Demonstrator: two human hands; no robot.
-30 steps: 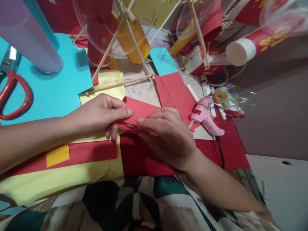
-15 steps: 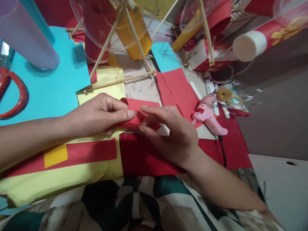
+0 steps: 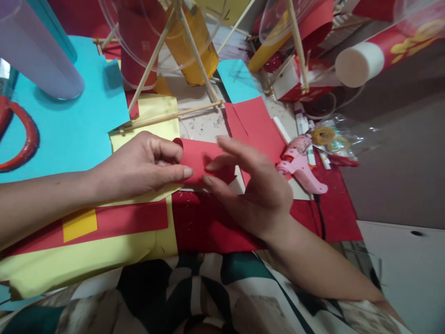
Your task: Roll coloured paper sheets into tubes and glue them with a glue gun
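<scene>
A curled piece of red paper (image 3: 200, 153) is held at its left end in my left hand (image 3: 141, 160), the thumb pressing on its front. Its upper left edge rolls over into a loop. At the paper's right end is my right hand (image 3: 260, 192), fingers curved and apart, with thumb and fingertips close to the surface; whether they touch it I cannot tell. A larger red paper sheet (image 3: 257, 118) lies just beyond my right hand. The pink glue gun (image 3: 303, 169) rests to the right of that hand.
Turquoise paper (image 3: 79, 139) and red-handled scissors (image 3: 30, 139) lie at left, below a leaning purple tube (image 3: 45, 55). A wooden stick frame (image 3: 174, 116) stands behind my hands. Further right are a bag of tape rolls (image 3: 333, 139) and a red-and-white tube (image 3: 361, 65).
My right hand has shifted slightly right, and its fingers have spread away from the red paper. My left hand keeps its hold, and more of the paper's front shows.
</scene>
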